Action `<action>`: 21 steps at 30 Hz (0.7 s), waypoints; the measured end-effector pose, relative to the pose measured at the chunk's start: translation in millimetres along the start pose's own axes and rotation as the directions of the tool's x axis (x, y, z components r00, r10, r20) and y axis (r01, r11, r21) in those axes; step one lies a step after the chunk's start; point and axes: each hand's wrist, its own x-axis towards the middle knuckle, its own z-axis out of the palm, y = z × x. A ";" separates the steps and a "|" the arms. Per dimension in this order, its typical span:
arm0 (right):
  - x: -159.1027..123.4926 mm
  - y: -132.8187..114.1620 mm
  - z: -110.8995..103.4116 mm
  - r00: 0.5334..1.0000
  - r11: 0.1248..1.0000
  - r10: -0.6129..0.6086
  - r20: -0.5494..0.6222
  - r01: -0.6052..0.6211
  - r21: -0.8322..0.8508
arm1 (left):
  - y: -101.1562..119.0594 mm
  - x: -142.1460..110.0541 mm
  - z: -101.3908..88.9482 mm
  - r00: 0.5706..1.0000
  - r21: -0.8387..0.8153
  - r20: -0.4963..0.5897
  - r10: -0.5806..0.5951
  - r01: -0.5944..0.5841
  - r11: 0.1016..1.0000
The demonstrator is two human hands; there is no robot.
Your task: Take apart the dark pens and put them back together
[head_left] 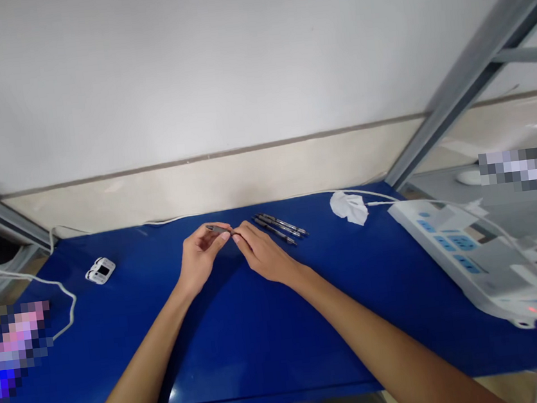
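Note:
My left hand (201, 253) and my right hand (262, 252) meet over the middle of the blue table (245, 333), near its far edge. Together they pinch a thin dark pen (218, 229): the left fingers hold its body, and the right fingertips close on its right end. Just to the right of my right hand, several more dark pens (281, 227) lie side by side on the table, apart from my fingers.
A small white device (100, 270) lies at the left. A crumpled white mask (349, 208) sits at the back right. A large white power strip (473, 256) with plugged cables fills the right side. A white cable (61, 303) loops at the left edge. Grey shelf struts (471, 68) rise at both sides.

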 end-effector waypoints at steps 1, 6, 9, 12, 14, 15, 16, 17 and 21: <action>0.1 1.1 0.7 1.000 1.000 0.004 -0.005 -0.004 0.002 | -0.7 0.3 -0.1 1.000 -0.002 -0.011 0.004 -0.004 1.000; -0.9 6.9 3.4 0.996 0.990 0.087 0.027 -0.090 0.105 | -4.8 0.3 0.5 1.000 -0.045 -0.007 -0.027 0.026 0.999; -1.2 6.3 2.8 0.992 0.984 0.120 0.034 -0.124 0.129 | -6.0 -0.1 0.8 0.999 -0.050 -0.014 -0.035 0.034 0.998; -0.8 3.4 1.7 0.994 0.990 0.107 0.012 -0.108 0.085 | -7.0 0.8 0.1 0.998 -0.027 -0.054 -0.023 0.021 0.999; -0.3 2.6 1.9 0.998 0.996 0.069 0.005 -0.069 0.051 | -7.6 1.8 -0.5 0.997 -0.022 -0.074 -0.011 0.009 1.000; 0.0 2.9 2.2 0.999 0.998 0.050 -0.002 -0.050 0.036 | -7.8 2.2 -0.8 0.997 -0.025 -0.079 -0.006 0.004 1.000; 0.2 3.6 2.8 0.999 0.999 0.038 -0.011 -0.038 0.025 | -8.0 2.4 -0.9 0.997 -0.028 -0.083 -0.004 0.001 1.000; 0.5 4.7 3.3 0.999 0.999 0.033 -0.018 -0.033 0.022 | -8.0 2.4 -0.9 0.996 -0.030 -0.085 -0.002 0.000 1.000; 0.6 9.3 4.7 0.998 0.996 0.060 -0.012 -0.059 0.073 | -7.0 1.5 -0.1 0.997 -0.024 -0.078 -0.008 0.006 1.000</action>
